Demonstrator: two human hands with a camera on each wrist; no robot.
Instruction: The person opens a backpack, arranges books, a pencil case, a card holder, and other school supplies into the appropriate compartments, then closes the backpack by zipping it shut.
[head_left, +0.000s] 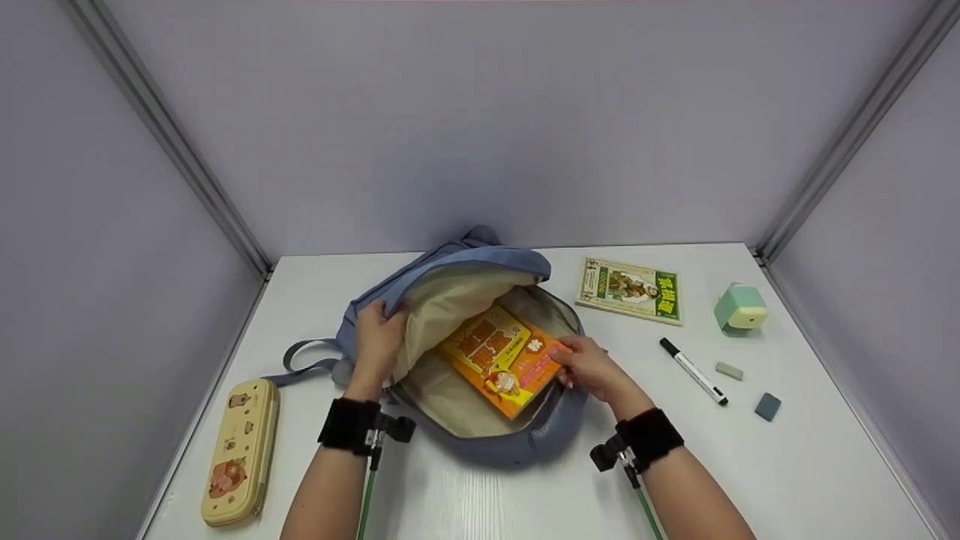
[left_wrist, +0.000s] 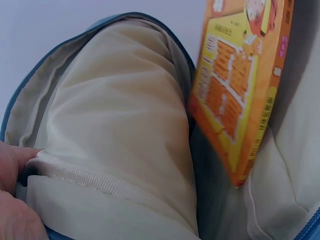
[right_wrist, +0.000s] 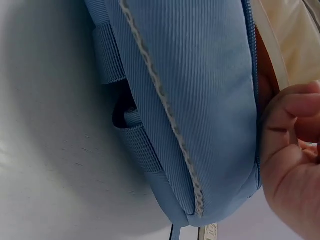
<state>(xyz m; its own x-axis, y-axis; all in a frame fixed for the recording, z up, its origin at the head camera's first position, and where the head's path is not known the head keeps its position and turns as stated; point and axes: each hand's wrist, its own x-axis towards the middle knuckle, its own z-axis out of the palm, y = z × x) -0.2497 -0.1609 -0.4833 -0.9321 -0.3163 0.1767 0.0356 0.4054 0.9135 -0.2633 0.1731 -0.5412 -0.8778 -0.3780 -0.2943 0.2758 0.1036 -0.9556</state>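
Observation:
A blue backpack point(head_left: 551, 427) with a cream lining lies unzipped on the table. My left hand point(head_left: 377, 341) grips the edge of its raised flap, and in the left wrist view the fingers point(left_wrist: 17, 165) pinch the lining's seam. An orange and yellow book point(head_left: 499, 356) is partly inside the opening, tilted, its lower corner pointing into the bag in the left wrist view point(left_wrist: 235, 100). My right hand point(head_left: 596, 367) holds the book's right corner between thumb and fingers. In the right wrist view that hand point(right_wrist: 292, 150) is beside the bag's zipper, and most of the book is hidden.
A yellow pencil case point(head_left: 240, 450) lies at the left, near a backpack strap point(head_left: 307, 364). To the right are a green-covered book point(head_left: 630, 290), a mint sharpener point(head_left: 741, 309), a black-capped marker point(head_left: 694, 371), a grey eraser point(head_left: 729, 370) and a dark block point(head_left: 768, 406). Walls enclose the table.

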